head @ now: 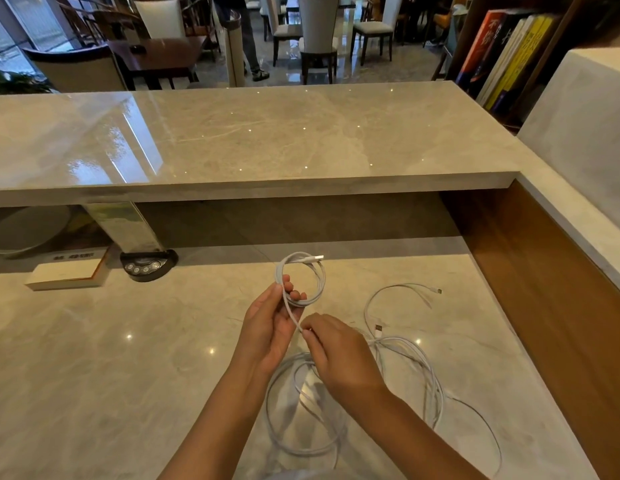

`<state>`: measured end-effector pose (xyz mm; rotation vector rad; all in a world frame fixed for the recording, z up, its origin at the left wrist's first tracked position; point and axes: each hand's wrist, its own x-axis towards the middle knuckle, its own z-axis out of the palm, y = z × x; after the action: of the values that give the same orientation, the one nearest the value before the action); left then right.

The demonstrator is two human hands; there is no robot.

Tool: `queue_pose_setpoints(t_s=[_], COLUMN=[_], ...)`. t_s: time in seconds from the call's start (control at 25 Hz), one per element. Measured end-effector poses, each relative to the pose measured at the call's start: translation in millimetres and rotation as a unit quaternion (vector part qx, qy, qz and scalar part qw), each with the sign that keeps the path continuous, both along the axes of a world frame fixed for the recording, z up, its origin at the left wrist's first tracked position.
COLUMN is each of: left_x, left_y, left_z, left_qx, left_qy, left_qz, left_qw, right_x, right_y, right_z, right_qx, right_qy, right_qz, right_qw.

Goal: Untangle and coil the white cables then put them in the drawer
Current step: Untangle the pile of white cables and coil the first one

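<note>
A: Head view shows the left hand (272, 318) holding a small coil (303, 278) of white cable above the desk (111, 358), fingers and thumb curled round the loops at the coil's near-left edge.

B: And the right hand (336, 348)?

A: It pinches the same cable's free run just below the coil, fingertips closed on the strand. It looks set to feed the next loop.

B: So how far along is the job?

A: Early, I'd judge. A few turns are wound on one cable. The rest of the cables (398, 368) lie loose on the desk, near and to the right of the hands, in overlapping loops that look still tangled. How many cables are in that heap I cannot tell.

B: Any drawer?

A: None is visible. Nothing is stowed as far as this view shows.

B: Which way does the coil sit?

A: It stands roughly upright, its open face turned toward the camera. A plug (315, 258) sticks out at the coil's top, pointing right, so that end lies about left to right. The strand between the hands runs from far-left down to near-right.

B: And the loose ends?

A: One plug end (438, 291) lies far right on the desk, pointing right. Another connector (378, 330) sits just right of the right hand, its long axis running near to far.

B: What is left, then?

A: Finishing this coil, freeing and winding the others, then finding the drawer.
</note>
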<state>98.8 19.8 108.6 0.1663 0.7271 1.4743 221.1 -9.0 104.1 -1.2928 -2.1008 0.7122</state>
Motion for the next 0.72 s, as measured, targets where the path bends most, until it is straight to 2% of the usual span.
queue_pose_setpoints(t_s=[0.12, 0.28, 0.32, 0.36, 0.44, 0.48, 0.52, 0.64, 0.72], left_x=[-4, -7, -8, -9, -10, -9, -8, -6, -5], left_y=[2, 1, 0, 0, -3, -4, -5, -7, -8], left_z=[1, 6, 6, 7, 8, 8, 8, 9, 10], left_qx=[0.002, 0.014, 0.012, 0.011, 0.011, 0.01, 0.008, 0.012, 0.012], left_qy=[-0.003, 0.019, 0.02, 0.027, 0.049, 0.057, 0.063, 0.097, 0.129], left_qz=[-0.013, -0.02, -0.022, -0.029, -0.056, -0.073, -0.09, -0.133, -0.162], left_qw=[1.0, 1.0, 0.999, 0.999, 0.997, 0.996, 0.994, 0.986, 0.978], right_x=[9, 30, 37, 42, 47, 49, 50, 53, 55], right_y=[4, 13, 14, 16, 24, 30, 37, 53, 61], right_z=[-8, -23, -26, -22, 0, 11, 21, 47, 55], right_qx=[0.01, 0.071, 0.07, 0.04, -0.08, -0.094, -0.079, -0.045, 0.031], right_qy=[-0.027, -0.127, -0.125, -0.081, 0.064, 0.11, 0.106, 0.058, -0.079], right_qz=[0.015, -0.011, -0.024, -0.045, -0.066, -0.059, -0.044, -0.003, 0.012], right_qw=[0.999, 0.989, 0.989, 0.995, 0.992, 0.988, 0.99, 0.997, 0.996])
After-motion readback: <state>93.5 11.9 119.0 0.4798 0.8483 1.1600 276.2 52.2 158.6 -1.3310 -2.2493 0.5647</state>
